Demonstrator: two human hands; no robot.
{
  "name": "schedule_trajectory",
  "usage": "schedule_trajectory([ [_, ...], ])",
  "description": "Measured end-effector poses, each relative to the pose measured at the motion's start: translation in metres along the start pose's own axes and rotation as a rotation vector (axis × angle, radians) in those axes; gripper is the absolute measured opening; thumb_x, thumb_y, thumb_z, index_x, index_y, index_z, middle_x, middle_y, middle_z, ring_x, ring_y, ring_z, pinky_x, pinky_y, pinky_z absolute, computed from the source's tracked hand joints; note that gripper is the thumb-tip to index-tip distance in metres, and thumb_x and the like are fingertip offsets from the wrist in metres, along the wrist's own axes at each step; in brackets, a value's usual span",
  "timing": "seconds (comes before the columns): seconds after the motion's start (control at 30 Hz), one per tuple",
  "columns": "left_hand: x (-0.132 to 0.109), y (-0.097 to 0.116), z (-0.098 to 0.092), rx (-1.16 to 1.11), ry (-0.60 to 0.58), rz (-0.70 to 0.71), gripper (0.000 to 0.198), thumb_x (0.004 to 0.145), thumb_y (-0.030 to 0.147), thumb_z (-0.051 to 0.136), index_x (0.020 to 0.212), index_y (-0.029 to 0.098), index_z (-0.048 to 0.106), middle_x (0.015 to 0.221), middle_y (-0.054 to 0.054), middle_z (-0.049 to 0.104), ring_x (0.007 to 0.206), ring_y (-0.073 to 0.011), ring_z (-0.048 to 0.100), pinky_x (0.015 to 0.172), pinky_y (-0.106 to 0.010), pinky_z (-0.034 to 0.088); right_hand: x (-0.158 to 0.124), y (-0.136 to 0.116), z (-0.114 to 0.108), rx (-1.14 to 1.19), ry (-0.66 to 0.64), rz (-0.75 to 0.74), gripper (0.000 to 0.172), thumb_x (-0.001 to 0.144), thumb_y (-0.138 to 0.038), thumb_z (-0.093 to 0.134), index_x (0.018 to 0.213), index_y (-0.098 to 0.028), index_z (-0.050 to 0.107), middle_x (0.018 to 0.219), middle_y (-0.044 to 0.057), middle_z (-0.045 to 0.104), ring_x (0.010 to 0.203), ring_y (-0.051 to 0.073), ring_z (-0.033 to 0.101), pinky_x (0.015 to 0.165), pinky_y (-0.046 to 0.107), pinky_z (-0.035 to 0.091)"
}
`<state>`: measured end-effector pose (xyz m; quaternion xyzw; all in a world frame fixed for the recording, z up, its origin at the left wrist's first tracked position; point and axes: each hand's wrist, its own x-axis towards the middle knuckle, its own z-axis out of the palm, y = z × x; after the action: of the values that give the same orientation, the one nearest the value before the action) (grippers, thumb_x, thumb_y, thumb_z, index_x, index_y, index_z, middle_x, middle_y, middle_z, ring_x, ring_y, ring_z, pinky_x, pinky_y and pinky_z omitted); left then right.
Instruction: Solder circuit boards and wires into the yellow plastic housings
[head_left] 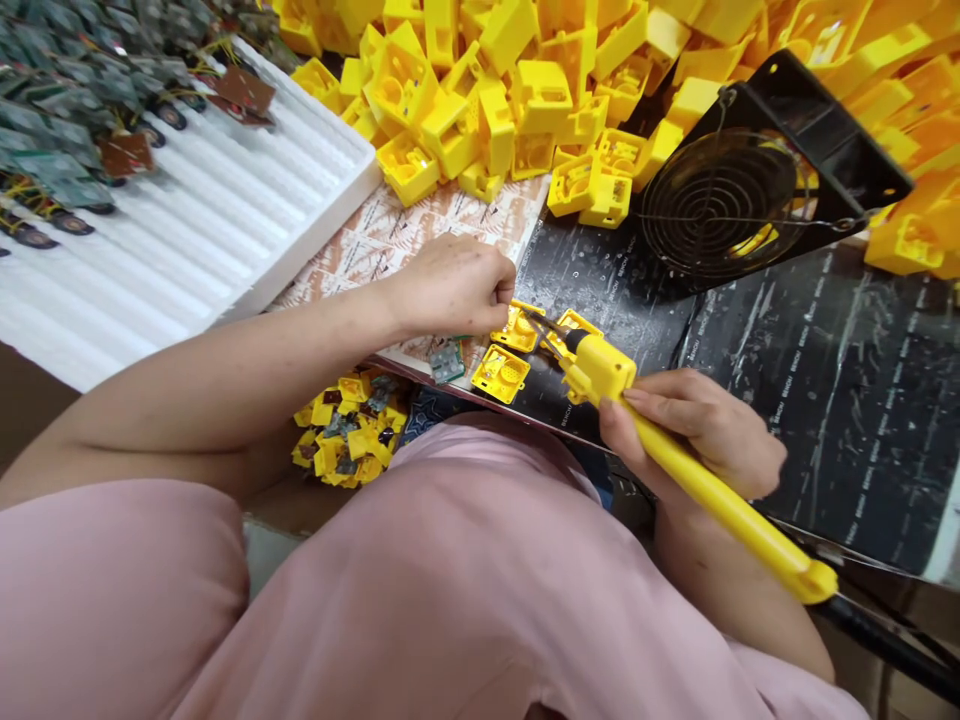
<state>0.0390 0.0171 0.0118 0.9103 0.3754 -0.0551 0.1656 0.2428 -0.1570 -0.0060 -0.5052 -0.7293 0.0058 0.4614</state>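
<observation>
Left of the fan [724, 205] and nearer us, our left hand [450, 288] pinches a yellow case [516, 330] while our right hand [705, 432] grips the soldering iron [724, 503], tip at it: soldering, we judge, needing steadiness

bright, even overhead light with soft shadows, sharp centre, slight blur and wide-angle stretching toward the edges.

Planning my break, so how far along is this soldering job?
Seemingly done: a heap of small yellow parts with boards below the black table mat. In hand: the left hand steadies a small yellow plastic housing while the right hand holds a yellow-handled soldering iron to it. Left: a large pile of yellow plastic housings behind.
</observation>
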Motion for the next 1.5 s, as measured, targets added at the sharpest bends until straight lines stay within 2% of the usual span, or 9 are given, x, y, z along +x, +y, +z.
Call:
schedule_trajectory([
  [0.27, 0.002, -0.002, 0.002, -0.023, 0.021, 0.010, 0.015, 0.072, 0.026, 0.061, 0.076, 0.021, 0.074, 0.063, 0.001, 0.065, 0.073, -0.0181, 0.068, 0.078, -0.029, 0.052, 0.017, -0.001, 0.004, -0.099, -0.150, -0.136, 0.017, 0.086, -0.020, 0.077, 0.077, -0.023, 0.063, 0.066, -0.003, 0.072, 0.054, 0.010, 0.066, 0.045, 0.021, 0.045],
  [0.47, 0.002, 0.001, -0.001, -0.016, -0.037, -0.049, 0.015, 0.074, 0.026, 0.061, 0.078, 0.021, 0.075, 0.067, 0.000, 0.068, 0.079, -0.0218, 0.071, 0.083, -0.034, 0.053, -0.001, 0.002, 0.005, 0.059, 0.263, 0.169, 0.019, 0.079, -0.019, 0.084, 0.091, -0.024, 0.070, 0.074, -0.004, 0.073, 0.061, 0.013, 0.067, 0.053, 0.024, 0.054],
  [0.67, 0.001, -0.001, -0.002, -0.011, -0.033, -0.017, 0.018, 0.073, 0.026, 0.060, 0.079, 0.021, 0.076, 0.068, 0.000, 0.070, 0.077, -0.0197, 0.070, 0.076, -0.029, 0.051, -0.011, 0.017, 0.012, 0.205, 0.371, 0.412, 0.039, 0.083, -0.026, 0.082, 0.122, -0.025, 0.073, 0.077, -0.002, 0.073, 0.056, 0.012, 0.066, 0.051, 0.023, 0.055],
  [0.87, 0.001, 0.000, 0.001, 0.019, -0.037, -0.021, 0.022, 0.076, 0.028, 0.058, 0.083, 0.021, 0.077, 0.071, -0.001, 0.071, 0.076, -0.0205, 0.070, 0.069, -0.028, 0.048, -0.015, 0.022, 0.014, 0.087, 0.578, 0.263, 0.018, 0.080, -0.031, 0.086, 0.088, -0.020, 0.075, 0.071, -0.001, 0.066, 0.057, 0.012, 0.062, 0.054, 0.025, 0.052],
  [1.0, -0.001, -0.010, -0.001, -0.037, -0.028, 0.019, 0.023, 0.079, 0.030, 0.056, 0.085, 0.021, 0.077, 0.072, 0.000, 0.071, 0.081, -0.0193, 0.071, 0.075, -0.028, 0.051, -0.014, 0.015, 0.012, 0.034, 0.645, 0.178, 0.023, 0.080, -0.040, 0.085, 0.094, -0.023, 0.076, 0.074, -0.002, 0.063, 0.060, 0.011, 0.060, 0.057, 0.026, 0.050],
  [1.13, -0.015, -0.028, -0.011, -0.146, 0.097, 0.122, 0.037, 0.091, 0.040, 0.050, 0.112, 0.023, 0.076, 0.114, -0.004, 0.076, 0.111, -0.0237, 0.070, 0.100, -0.036, 0.050, -0.009, 0.015, 0.008, -0.008, 0.655, 0.159, 0.042, 0.088, -0.050, 0.076, 0.124, -0.027, 0.075, 0.102, 0.004, 0.072, 0.065, 0.013, 0.059, 0.052, 0.028, 0.047],
  [1.3, -0.030, -0.010, 0.008, -0.079, -0.054, 0.403, 0.086, 0.082, 0.058, 0.072, 0.156, 0.023, 0.044, 0.166, -0.016, 0.038, 0.151, -0.0355, 0.041, 0.121, -0.047, 0.036, -0.003, 0.019, 0.008, -0.141, 0.913, -0.068, 0.040, 0.091, -0.059, 0.068, 0.105, -0.023, 0.082, 0.091, 0.005, 0.075, 0.077, 0.021, 0.066, 0.064, 0.034, 0.054],
  [1.4, -0.043, 0.004, 0.023, 0.071, -0.049, 0.409, 0.092, 0.085, 0.053, 0.071, 0.161, 0.017, 0.035, 0.164, -0.024, 0.037, 0.149, -0.0385, 0.041, 0.121, -0.049, 0.036, -0.011, 0.017, 0.004, -0.201, 0.729, -0.019, 0.050, 0.081, -0.060, 0.079, 0.120, -0.028, 0.078, 0.101, 0.005, 0.076, 0.083, 0.025, 0.070, 0.067, 0.036, 0.058],
  [1.5, -0.075, -0.006, 0.015, 0.157, -0.069, 0.401, 0.080, 0.084, 0.051, 0.070, 0.153, 0.019, 0.049, 0.148, -0.022, 0.056, 0.127, -0.0348, 0.060, 0.108, -0.042, 0.047, -0.023, 0.018, -0.005, -0.234, 0.415, -0.032, 0.061, 0.086, -0.053, 0.077, 0.141, -0.032, 0.063, 0.099, 0.006, 0.077, 0.073, 0.024, 0.073, 0.058, 0.034, 0.057],
])
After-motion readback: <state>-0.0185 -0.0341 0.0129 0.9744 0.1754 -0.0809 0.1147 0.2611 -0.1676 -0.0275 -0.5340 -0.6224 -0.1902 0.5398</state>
